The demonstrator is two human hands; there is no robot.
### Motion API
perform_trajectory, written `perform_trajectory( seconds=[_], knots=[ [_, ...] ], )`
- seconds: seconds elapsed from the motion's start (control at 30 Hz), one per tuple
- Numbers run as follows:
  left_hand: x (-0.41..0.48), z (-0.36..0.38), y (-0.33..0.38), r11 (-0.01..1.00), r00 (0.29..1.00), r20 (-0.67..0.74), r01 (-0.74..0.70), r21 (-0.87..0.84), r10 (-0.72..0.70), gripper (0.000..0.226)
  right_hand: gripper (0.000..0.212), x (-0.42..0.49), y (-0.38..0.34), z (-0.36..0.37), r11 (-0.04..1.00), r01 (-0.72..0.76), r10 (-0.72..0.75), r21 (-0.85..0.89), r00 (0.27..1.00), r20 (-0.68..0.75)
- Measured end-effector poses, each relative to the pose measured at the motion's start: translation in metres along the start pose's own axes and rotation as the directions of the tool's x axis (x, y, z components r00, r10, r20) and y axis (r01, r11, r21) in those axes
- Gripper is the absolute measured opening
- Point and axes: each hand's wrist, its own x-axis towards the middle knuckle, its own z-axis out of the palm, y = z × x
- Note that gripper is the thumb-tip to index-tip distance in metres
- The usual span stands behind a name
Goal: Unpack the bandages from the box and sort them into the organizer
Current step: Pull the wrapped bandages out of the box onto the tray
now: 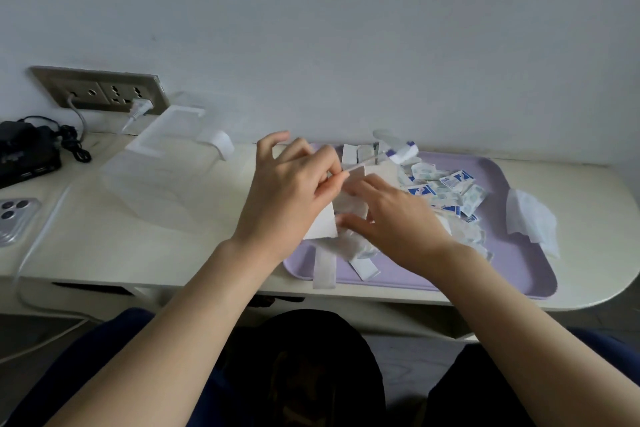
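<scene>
A white cardboard box (322, 224) hangs over the left part of a lilac tray (519, 263). My left hand (291, 194) grips the box from the left and pinches a thin flap edge (363, 163) between thumb and forefinger. From the right, my right hand (394, 222) holds the box, thumb below and fingers curled over its top. Several small blue-and-white wrapped bandages (446, 192) lie heaped on the tray behind my right hand. Long white strips (325, 267) stick out under the box. A clear plastic organizer (159, 184) stands on the table to the left.
A white tissue (530, 222) lies at the tray's right edge. A white and purple piece (403, 152) sits at the tray's back. A phone (14, 218), a black device (24, 152) with cables and a wall socket (100, 90) are at the far left.
</scene>
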Motion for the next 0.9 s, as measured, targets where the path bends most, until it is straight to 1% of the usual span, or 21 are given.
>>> perform_trajectory(
  seconds=[0.13, 0.2, 0.3, 0.4, 0.43, 0.57, 0.63, 0.7, 0.83, 0.9],
  knots=[
    [-0.004, 0.006, 0.003, 0.996, 0.996, 0.029, -0.08, 0.038, 0.079, 0.021, 0.046, -0.001, 0.0, 0.005, 0.998, -0.042, 0.038, 0.035, 0.992, 0.116],
    [-0.007, 0.01, 0.005, 0.992, 0.993, 0.052, -0.11, 0.056, 0.107, 0.021, 0.039, -0.002, 0.0, 0.004, 0.999, -0.049, 0.046, 0.015, 0.986, 0.161],
    [-0.009, 0.015, 0.006, 0.988, 0.989, 0.067, -0.137, 0.065, 0.133, 0.019, 0.028, -0.001, 0.002, 0.004, 0.997, -0.056, 0.065, -0.055, 0.983, 0.17],
    [-0.009, 0.015, 0.004, 0.988, 0.989, 0.053, -0.139, 0.068, 0.136, 0.021, 0.02, 0.0, 0.001, 0.006, 0.993, -0.039, 0.054, -0.107, 0.989, 0.137],
    [-0.008, 0.015, 0.002, 0.988, 0.99, 0.046, -0.135, 0.074, 0.131, 0.021, 0.018, 0.0, 0.001, 0.007, 0.996, -0.027, 0.038, -0.087, 0.991, 0.129],
    [-0.006, 0.015, -0.002, 0.987, 0.992, 0.032, -0.125, 0.1, 0.123, 0.022, 0.018, -0.003, 0.001, 0.009, 0.993, 0.064, -0.075, 0.095, 0.99, 0.118],
    [-0.006, 0.014, -0.005, 0.988, 0.992, 0.023, -0.124, 0.097, 0.122, 0.021, 0.026, -0.005, 0.0, 0.007, 0.985, 0.12, -0.137, 0.125, 0.981, 0.14],
    [-0.005, 0.013, -0.006, 0.989, 0.993, 0.013, -0.118, 0.085, 0.118, 0.021, 0.035, -0.008, 0.0, 0.006, 0.979, 0.134, -0.161, 0.151, 0.97, 0.184],
    [-0.003, 0.011, -0.006, 0.991, 0.993, -0.003, -0.117, 0.063, 0.117, 0.021, 0.022, -0.008, 0.0, 0.003, 0.966, 0.125, -0.169, 0.225, 0.967, 0.189],
    [-0.003, 0.01, -0.005, 0.991, 0.993, -0.004, -0.121, 0.049, 0.122, 0.021, 0.019, -0.007, 0.002, 0.0, 0.953, 0.096, -0.155, 0.289, 0.969, 0.192]
  ],
)
